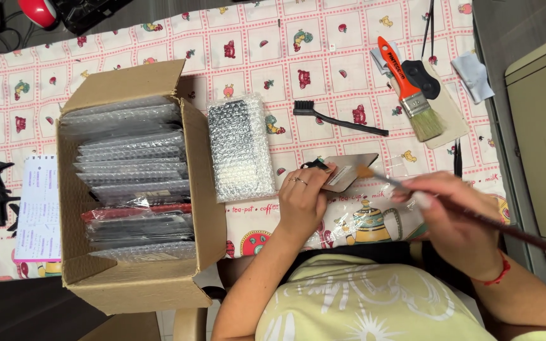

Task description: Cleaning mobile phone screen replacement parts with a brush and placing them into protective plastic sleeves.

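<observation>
— Two hands, two grips. The left hand (301, 201) pinches a small flat grey device (347, 170) by its lower left edge, fingers curled round it, a ring on one finger.

— And the right hand (453, 218)?

— Closed around the long dark handle of a thin paintbrush (469, 216). The handle runs out toward four o'clock past the wrist; the bristle tip points to ten o'clock and touches the device's right edge.

— So where does the device sit from each grip?

— At about one o'clock from the left hand, tilted up off the cloth; at ten o'clock from the right hand, at the far end of the brush.

— What lies around them?

— A patterned tablecloth (323, 50) with pink squares and teapots. At nine o'clock from the left hand lies a bubble-wrapped packet (241, 148), just beside a cardboard box (127, 287) packed with more wrapped flat items. At twelve o'clock from the device lies a small black brush (336, 118). Toward one o'clock lies an orange-handled flat brush (409, 88) on a pale card, and a blue-grey cloth (474, 76) further right.

— Anything at the far left?

— A printed sheet (38, 208), beside the box.
</observation>
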